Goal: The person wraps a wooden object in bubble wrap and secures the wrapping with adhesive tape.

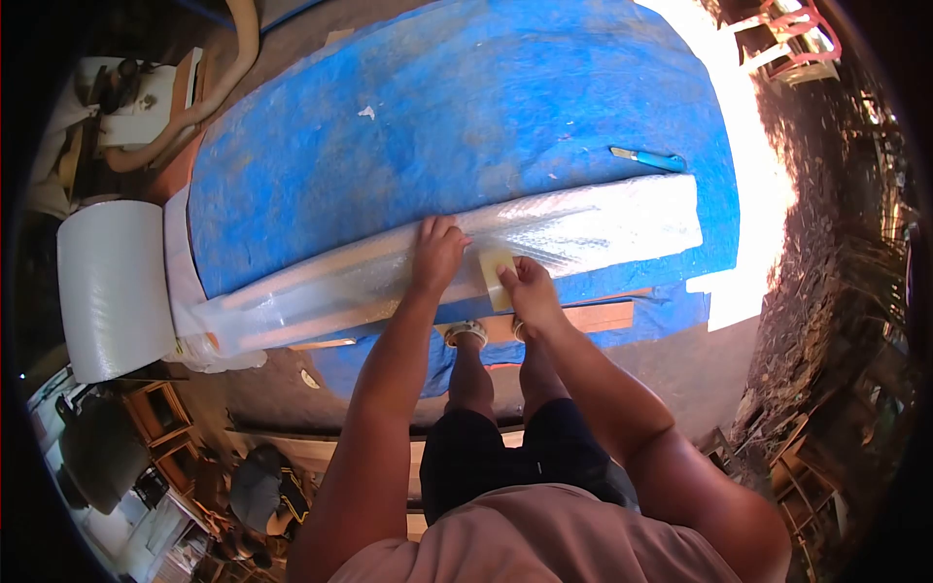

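A long, flat bundle in clear bubble wrap [603, 225] lies across the blue tarp. My left hand [440, 255] rests on its middle, fingers slightly curled and apart, pressing the wrap. Just to the right, my right hand [530, 290] pinches a yellowish, see-through strip of tape [494, 272] between thumb and fingers. The strip lies against the bundle's near side. What is inside the wrap is hard to make out. Beyond the bundle's right end lies a blue box cutter [648, 158] with its blade end pointing left.
A big roll of bubble wrap [112, 291] stands at the left end. The blue tarp [437, 117] covers the work surface. A beige hose [185, 121] bends at the upper left. A red and white chair [792, 44] is at the upper right. Wooden frames [160, 418] sit lower left.
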`<state>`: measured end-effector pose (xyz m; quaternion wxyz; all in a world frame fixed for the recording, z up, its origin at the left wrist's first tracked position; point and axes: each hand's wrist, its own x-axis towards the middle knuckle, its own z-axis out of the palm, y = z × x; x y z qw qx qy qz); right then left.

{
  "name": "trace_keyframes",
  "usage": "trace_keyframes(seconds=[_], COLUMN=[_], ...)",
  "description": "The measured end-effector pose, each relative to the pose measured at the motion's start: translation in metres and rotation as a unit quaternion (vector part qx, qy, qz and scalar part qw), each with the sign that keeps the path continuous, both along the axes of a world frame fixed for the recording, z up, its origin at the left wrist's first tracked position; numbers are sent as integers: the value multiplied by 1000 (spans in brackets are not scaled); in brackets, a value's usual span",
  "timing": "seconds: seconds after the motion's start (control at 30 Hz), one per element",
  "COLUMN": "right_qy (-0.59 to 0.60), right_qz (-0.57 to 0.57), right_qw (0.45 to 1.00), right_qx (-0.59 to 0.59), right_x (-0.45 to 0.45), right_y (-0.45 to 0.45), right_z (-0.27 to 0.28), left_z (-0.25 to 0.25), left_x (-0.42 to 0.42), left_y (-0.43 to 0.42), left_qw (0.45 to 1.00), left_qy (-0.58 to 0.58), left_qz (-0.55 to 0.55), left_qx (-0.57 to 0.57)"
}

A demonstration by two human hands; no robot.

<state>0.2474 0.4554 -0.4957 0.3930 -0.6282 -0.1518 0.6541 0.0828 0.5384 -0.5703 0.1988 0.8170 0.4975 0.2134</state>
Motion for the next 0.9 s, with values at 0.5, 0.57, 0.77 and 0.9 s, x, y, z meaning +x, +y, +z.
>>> trace_keyframes(seconds=[0.5, 0.57, 0.77, 0.9], right_qy=[-72, -99, -181, -206], right_qz=[-4, 11, 24, 8], right_qw=[996, 994, 980, 977], right_qx=[-51, -51, -80, -52], right_x=[-5, -8, -8, -13], right_y=[-49, -53, -73, -78], right_z=[-25, -35, -35, -41], left_z=[10, 11, 15, 13], left_x=[1, 1, 3, 2], left_y=[4, 4, 5, 8], left_qw=[999, 999, 998, 998], left_qy=[9, 6, 13, 13], left_qz=[-37, -45, -25, -34], left_qx=[10, 14, -62, -57])
